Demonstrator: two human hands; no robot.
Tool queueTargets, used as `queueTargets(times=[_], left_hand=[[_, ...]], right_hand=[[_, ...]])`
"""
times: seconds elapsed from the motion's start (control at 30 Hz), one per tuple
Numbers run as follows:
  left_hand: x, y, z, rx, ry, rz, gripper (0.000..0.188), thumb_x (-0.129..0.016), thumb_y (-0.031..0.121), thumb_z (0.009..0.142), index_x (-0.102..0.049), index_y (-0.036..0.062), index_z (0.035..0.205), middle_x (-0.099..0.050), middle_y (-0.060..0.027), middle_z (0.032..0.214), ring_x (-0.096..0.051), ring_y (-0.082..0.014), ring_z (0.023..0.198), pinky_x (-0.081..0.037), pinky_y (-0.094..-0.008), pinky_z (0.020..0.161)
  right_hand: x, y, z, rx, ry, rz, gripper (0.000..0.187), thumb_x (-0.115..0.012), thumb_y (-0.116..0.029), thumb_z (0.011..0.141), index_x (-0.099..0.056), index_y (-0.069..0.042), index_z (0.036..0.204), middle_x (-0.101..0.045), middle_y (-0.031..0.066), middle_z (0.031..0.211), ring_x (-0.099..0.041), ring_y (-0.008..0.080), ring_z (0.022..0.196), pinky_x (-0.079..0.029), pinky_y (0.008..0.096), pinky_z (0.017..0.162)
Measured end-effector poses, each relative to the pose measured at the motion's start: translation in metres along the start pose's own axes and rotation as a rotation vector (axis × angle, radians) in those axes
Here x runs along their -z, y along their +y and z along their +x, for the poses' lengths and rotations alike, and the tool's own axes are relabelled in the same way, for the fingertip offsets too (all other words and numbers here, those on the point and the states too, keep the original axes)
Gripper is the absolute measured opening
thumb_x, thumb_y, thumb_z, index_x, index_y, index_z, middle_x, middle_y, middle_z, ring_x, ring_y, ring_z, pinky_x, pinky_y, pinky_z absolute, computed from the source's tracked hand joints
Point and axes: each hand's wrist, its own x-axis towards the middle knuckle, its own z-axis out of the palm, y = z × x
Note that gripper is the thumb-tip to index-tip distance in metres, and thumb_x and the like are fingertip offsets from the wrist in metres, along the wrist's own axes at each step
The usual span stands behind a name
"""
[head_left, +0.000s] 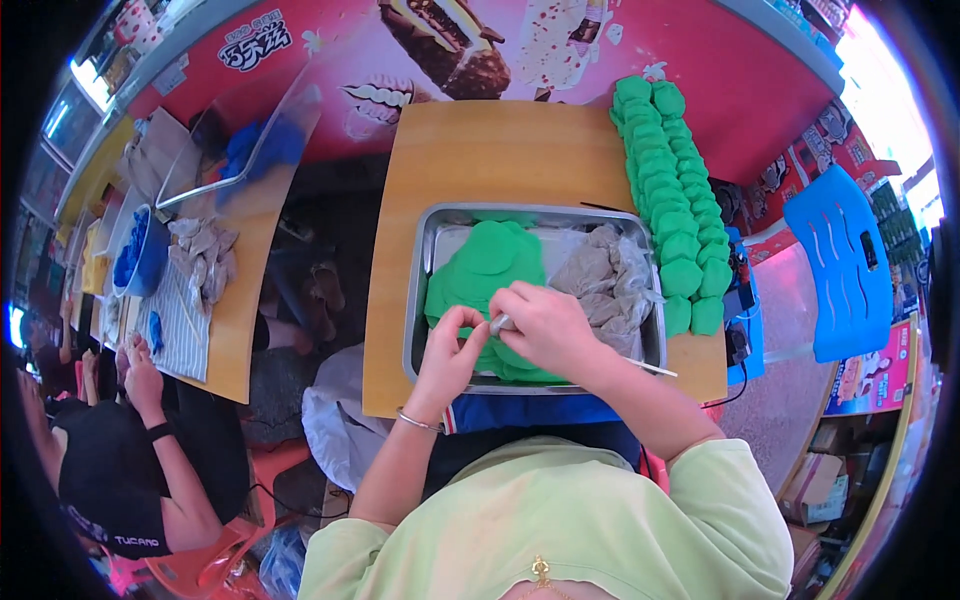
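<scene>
The left hand (455, 350) and the right hand (548, 325) meet over one metal tray (412, 300) at the bench's (500, 150) near edge, fingers curled almost closed, fingertips pinching one small grey lump (501, 323) between them. Below lies one heap of green discs (492, 250), overlapping too much to count. One clear bag (633, 280) of grey-brown lumps sits toward the tray's right edge. Two rows of green pieces (660, 190) run down the bench's right edge from its far right corner, and one pale stick (650, 367) crosses the tray's near right corner
</scene>
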Motion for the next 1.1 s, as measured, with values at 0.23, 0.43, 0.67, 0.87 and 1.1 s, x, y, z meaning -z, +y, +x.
queueTargets(times=[0.23, 0.43, 0.67, 0.87, 1.1], left_hand=[[-0.008, 0.000, -0.001, 0.165, 0.027, -0.531, 0.010, -0.059, 0.013, 0.089, -0.055, 0.0044, 0.089, -0.051, 0.0049, 0.080, -0.042, -0.0015, 0.071, -0.034, -0.0166, 0.061], [-0.009, -0.001, -0.001, 0.120, 0.046, -0.469, 0.010, -0.060, 0.014, 0.089, -0.056, 0.0050, 0.090, -0.051, 0.0059, 0.080, -0.042, -0.0007, 0.071, -0.034, -0.0163, 0.060], [0.000, -0.005, 0.000, 0.118, 0.064, -0.586, 0.009, -0.060, 0.016, 0.089, -0.058, 0.0066, 0.090, -0.055, 0.0038, 0.081, -0.047, -0.0021, 0.073, -0.039, -0.0180, 0.064], [-0.002, -0.008, -0.004, -0.046, 0.096, -0.258, 0.011, -0.060, 0.012, 0.087, -0.056, 0.0031, 0.091, -0.058, -0.0002, 0.084, -0.054, -0.0066, 0.079, -0.044, -0.0228, 0.069], [0.012, 0.002, -0.001, 0.018, 0.008, -0.230, 0.013, -0.062, 0.005, 0.083, -0.055, 0.0038, 0.094, -0.057, -0.0006, 0.084, -0.054, -0.0073, 0.082, -0.043, -0.0203, 0.071]], right_hand=[[-0.008, 0.001, -0.003, -0.026, 0.098, -0.036, 0.019, -0.067, -0.012, 0.070, -0.052, -0.011, 0.081, -0.054, 0.0056, 0.077, -0.058, 0.0261, 0.067, -0.048, 0.0380, 0.056], [-0.009, 0.010, -0.002, -0.076, 0.023, 0.030, 0.019, -0.067, -0.007, 0.069, -0.057, -0.009, 0.084, -0.056, 0.0071, 0.085, -0.060, 0.0268, 0.072, -0.050, 0.0356, 0.060], [-0.011, 0.010, -0.005, 0.100, 0.031, 0.280, 0.019, -0.065, -0.002, 0.069, -0.064, -0.006, 0.088, -0.060, 0.0083, 0.090, -0.061, 0.0269, 0.081, -0.051, 0.0358, 0.068], [-0.005, 0.007, -0.002, 0.038, 0.075, 0.070, 0.017, -0.068, -0.005, 0.067, -0.065, -0.007, 0.083, -0.060, 0.0056, 0.078, -0.060, 0.0258, 0.077, -0.049, 0.0349, 0.066], [-0.001, 0.011, 0.001, -0.022, -0.070, 0.200, 0.017, -0.067, -0.005, 0.070, -0.065, -0.007, 0.087, -0.060, 0.0074, 0.079, -0.059, 0.0240, 0.076, -0.048, 0.0348, 0.069]])
